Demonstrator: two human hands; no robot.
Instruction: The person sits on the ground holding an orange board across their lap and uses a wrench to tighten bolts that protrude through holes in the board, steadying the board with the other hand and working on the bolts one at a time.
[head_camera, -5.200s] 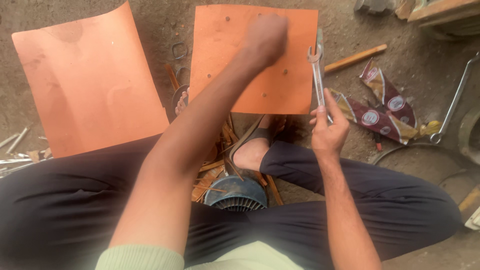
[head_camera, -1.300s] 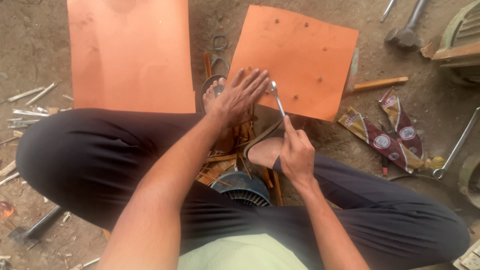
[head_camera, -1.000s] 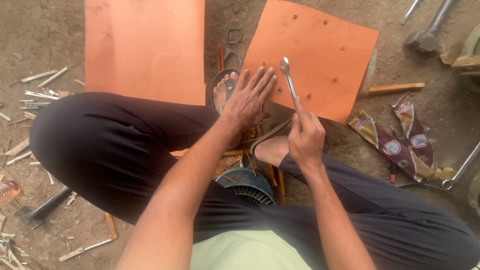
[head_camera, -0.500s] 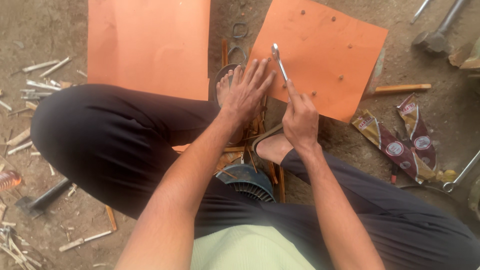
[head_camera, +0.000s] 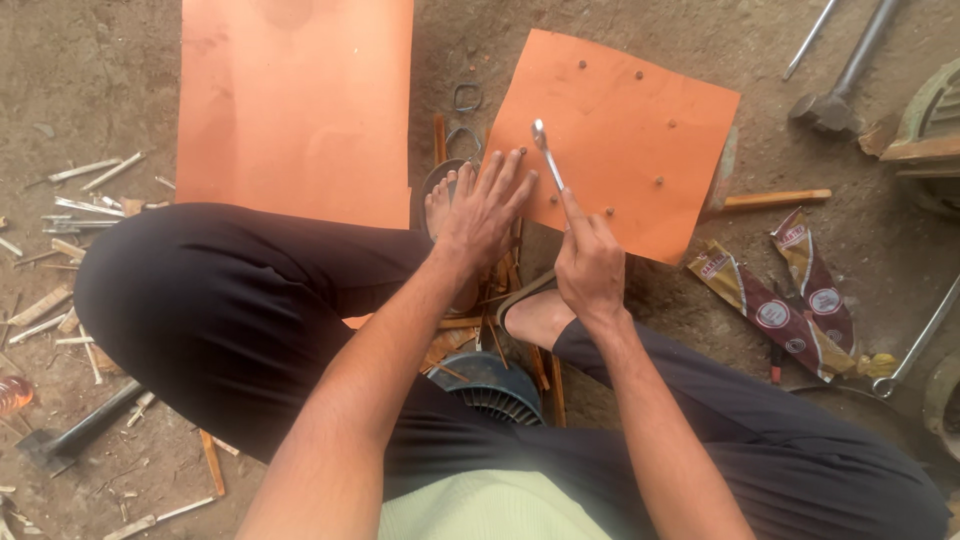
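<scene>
While the person sits cross-legged on the dirt floor in black trousers (head_camera: 230, 320), a round dark ribbed plastic fan cover (head_camera: 490, 385) lies closest in, between the legs, with thin wooden slats (head_camera: 500, 300) scattered about it and a bare foot (head_camera: 535, 315) resting just beside it. Above that, the right hand (head_camera: 590, 265) is clamped around the lower handle of a slim silver metal spanner (head_camera: 548, 165), fingers curled tight, the tool standing tilted with its ring end up over the near-left edge of the smaller orange paper sheet (head_camera: 640, 140). Just to its left, the left hand (head_camera: 485, 215) lies flat with fingers spread apart, holding nothing; its fingertips touch the same edge of that sheet, and the palm covers part of a sandalled foot (head_camera: 440, 195). Small dark studs (head_camera: 659, 183) dot the smaller sheet. Further left, a larger plain orange paper sheet (head_camera: 295, 100) lies flat on the ground, its lower edge tucked behind the knee. Right of the hands, well apart, crumpled maroon foil wrappers (head_camera: 780, 305) lie on the dirt, and a wooden-handled tool (head_camera: 775, 199) pokes out from under the smaller sheet. Farthest off, at the top right, a heavy grey metal hammer (head_camera: 840, 85) rests on the ground.
</scene>
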